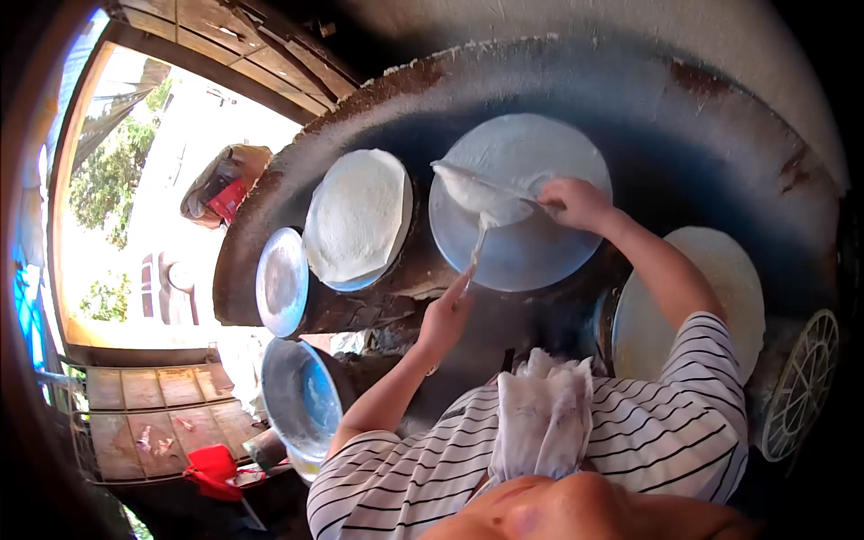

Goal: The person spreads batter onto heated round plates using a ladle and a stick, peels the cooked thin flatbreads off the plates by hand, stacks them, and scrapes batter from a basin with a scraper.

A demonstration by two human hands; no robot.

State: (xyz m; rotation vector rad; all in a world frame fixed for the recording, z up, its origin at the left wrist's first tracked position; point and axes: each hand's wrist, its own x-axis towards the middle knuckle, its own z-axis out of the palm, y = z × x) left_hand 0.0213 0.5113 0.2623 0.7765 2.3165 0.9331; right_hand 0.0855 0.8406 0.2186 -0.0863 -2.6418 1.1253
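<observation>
A towel (543, 418) hangs over the striped shirt (418, 481); beyond the counter's near left corner stands a basin (325, 396), and by its near right corner a pale sheet (688, 292) lies on a round base, partly behind the right arm; the left hand (447, 319), over the near edge, is closed around a stick (478, 247), its whitened tip just below the scoop, though I cannot tell whether they touch; the right hand (576, 203) grips the handle of that white-coated scoop (463, 186), which is above the middle of a large disc (517, 261); the disc sits midway along the counter (630, 108); toward the left edge come another sheet (355, 216) on its own base, then a smaller disc (282, 281); farthest off, past that edge, is foliage (121, 189).
</observation>
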